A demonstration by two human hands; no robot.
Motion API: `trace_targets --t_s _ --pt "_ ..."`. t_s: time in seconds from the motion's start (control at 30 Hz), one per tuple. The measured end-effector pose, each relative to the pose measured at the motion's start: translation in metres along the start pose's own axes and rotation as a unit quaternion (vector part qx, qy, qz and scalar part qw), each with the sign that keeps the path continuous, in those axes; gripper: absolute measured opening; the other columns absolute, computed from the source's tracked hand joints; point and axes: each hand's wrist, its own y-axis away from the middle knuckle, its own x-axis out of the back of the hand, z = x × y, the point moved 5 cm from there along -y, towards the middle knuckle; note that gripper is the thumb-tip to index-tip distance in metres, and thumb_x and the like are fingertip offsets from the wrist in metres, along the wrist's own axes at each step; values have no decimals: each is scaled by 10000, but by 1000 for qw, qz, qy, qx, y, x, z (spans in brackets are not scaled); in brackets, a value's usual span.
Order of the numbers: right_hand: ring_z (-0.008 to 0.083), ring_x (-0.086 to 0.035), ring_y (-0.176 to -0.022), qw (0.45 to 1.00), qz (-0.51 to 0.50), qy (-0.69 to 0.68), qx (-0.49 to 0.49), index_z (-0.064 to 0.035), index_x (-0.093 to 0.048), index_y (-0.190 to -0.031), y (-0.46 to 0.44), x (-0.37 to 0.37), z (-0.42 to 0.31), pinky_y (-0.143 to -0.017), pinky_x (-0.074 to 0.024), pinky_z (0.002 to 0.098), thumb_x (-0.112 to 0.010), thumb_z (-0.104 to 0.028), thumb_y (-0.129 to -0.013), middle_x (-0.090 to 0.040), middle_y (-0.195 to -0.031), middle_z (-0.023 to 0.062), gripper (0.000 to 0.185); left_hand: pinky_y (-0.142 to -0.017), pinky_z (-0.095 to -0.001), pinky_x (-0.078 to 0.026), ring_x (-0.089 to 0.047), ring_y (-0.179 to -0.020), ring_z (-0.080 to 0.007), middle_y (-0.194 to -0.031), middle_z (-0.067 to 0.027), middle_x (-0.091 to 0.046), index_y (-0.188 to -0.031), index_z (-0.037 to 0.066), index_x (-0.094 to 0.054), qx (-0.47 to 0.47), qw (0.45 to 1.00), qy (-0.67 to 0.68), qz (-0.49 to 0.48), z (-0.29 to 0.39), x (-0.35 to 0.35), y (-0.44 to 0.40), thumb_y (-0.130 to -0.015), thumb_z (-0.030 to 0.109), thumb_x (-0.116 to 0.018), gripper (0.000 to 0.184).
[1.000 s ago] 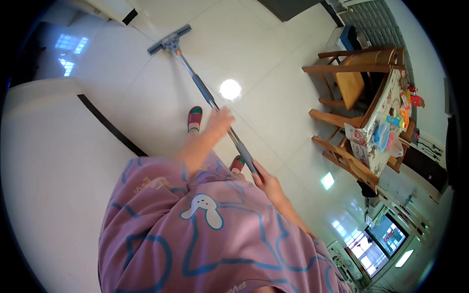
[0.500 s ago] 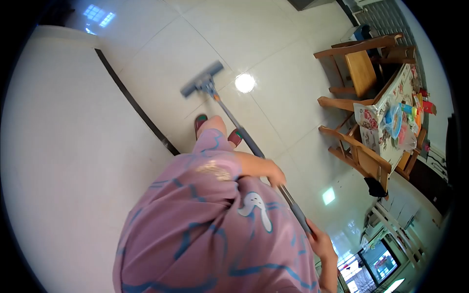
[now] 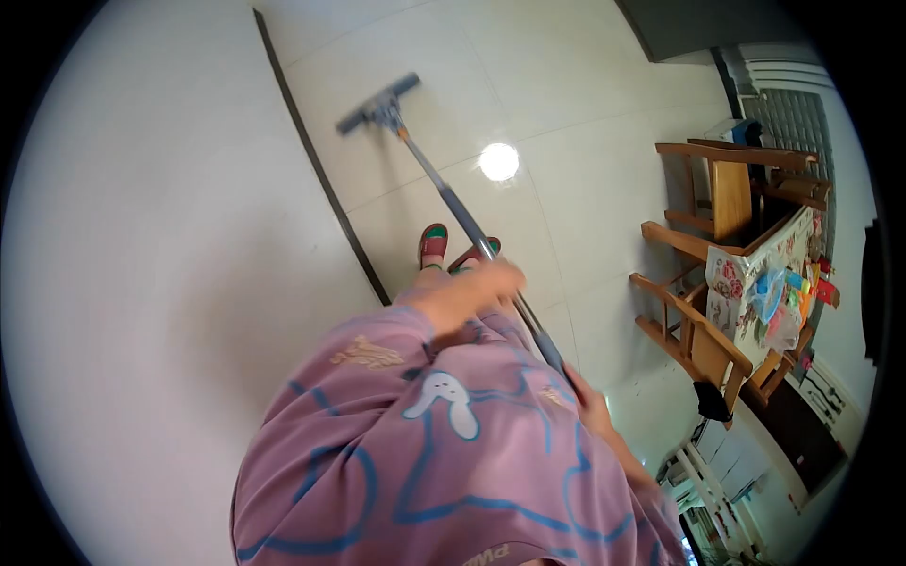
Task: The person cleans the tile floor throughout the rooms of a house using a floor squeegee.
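A sponge-type floor mop slants across the head view, its grey mop head [image 3: 379, 104] flat on the pale tiles near the wall's dark skirting. Partway along the mop pole [image 3: 458, 209], my left hand [image 3: 497, 281] is closed around it, slightly blurred. Higher up, by the grey grip at the pole's end, my right hand [image 3: 589, 396] is wrapped round the mop; some of its fingers are hidden. Below the pole show my feet in red and green slippers [image 3: 433, 243].
A white wall [image 3: 189, 236] with dark skirting [image 3: 316, 165] runs along the left. To the right, wooden chairs [image 3: 694, 335] surround a table with a floral cloth [image 3: 725, 283], bearing bags and packets. A dark grey block-like thing [image 3: 717, 26] stands at the top right.
The mop head has moved forward along the floor beside the wall, with both hands still on the pole. My view has turned, and the table and chairs appear farther right and lower.
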Motion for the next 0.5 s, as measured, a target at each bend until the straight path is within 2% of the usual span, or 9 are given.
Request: trace_targets --t_s 0.07,0.1,0.13,0.17,0.23,0.37,0.43,0.47,0.5 --pt "326 -600 -1093 998 -9 -58 39 -108 -479 -1339 -76 -31 -55 -894 -476 347 -523 -203 -940 -591 -1195 218 413 -746 -429 -520 -655 -904 -281 -872 -111 -681 -780 113 -720 136 974 -24 180 -83 46 46 -717 181 -651 115" --pt "353 -615 -1036 997 -6 -20 69 -110 -457 -1353 -116 -47 -78 -864 -483 363 -516 -224 -941 -606 -1153 225 432 -788 -426 -502 -636 -950 -262 -873 -86 -670 -767 122 -710 196 951 -116 208 -120 60 60 -754 167 -623 99" --pt "96 -516 -633 994 1 -23 104 -124 -477 -1359 -155 -65 -98 -596 -464 267 -520 -216 -959 -624 -846 71 413 -803 -428 -485 -619 -977 -248 -904 -76 -657 -837 120 -692 264 933 -139 200 -142 85 85 -796 154 -589 116" --pt "103 -509 -592 980 37 -24 195 -120 -470 -1362 -188 -78 -134 -557 -449 258 -526 -237 -951 -596 -794 64 431 -818 -422 -471 -606 -987 -244 -988 -66 -635 -954 123 -663 289 903 -135 286 -169 90 106 -823 140 -560 167" --pt "142 -562 -601 987 -127 -71 61 -134 -383 -1412 -204 -88 -225 -576 -494 319 -522 -221 -934 -570 -717 98 505 -855 -425 -458 -552 -1109 -230 -1113 -45 -601 -1042 133 -631 343 861 -151 344 -200 102 144 -841 152 -551 217" --pt "260 -616 -529 987 -76 2 144 -128 -308 -1446 -219 -156 -233 -515 -497 374 -506 -179 -889 -633 -786 220 594 -891 -405 -446 -482 -1208 -221 -1156 -33 -584 -1026 143 -625 376 799 -183 432 -185 83 206 -839 150 -554 200" --pt "320 -634 -584 972 -35 94 214 -115 -261 -1461 -197 -170 -197 -573 -509 399 -508 -152 -848 -644 -841 257 663 -904 -396 -441 -470 -1225 -225 -1177 -31 -576 -1027 146 -624 352 825 -178 404 -166 38 188 -832 142 -557 206" --pt "336 -651 -732 978 -93 112 152 -132 -236 -1474 -180 -163 -165 -689 -509 400 -508 -116 -815 -646 -856 252 713 -917 -387 -436 -458 -1242 -229 -1197 -29 -568 -1028 149 -622 331 846 -174 379 -159 17 174 -825 134 -560 213" --pt "346 -649 -765 979 -108 91 150 -141 -237 -1475 -153 -147 -136 -704 -503 407 -504 -104 -813 -646 -862 253 715 -929 -391 -431 -471 -1231 -236 -1189 -33 -578 -1027 153 -627 314 876 -179 319 -132 1 158 -822 121 -557 219"
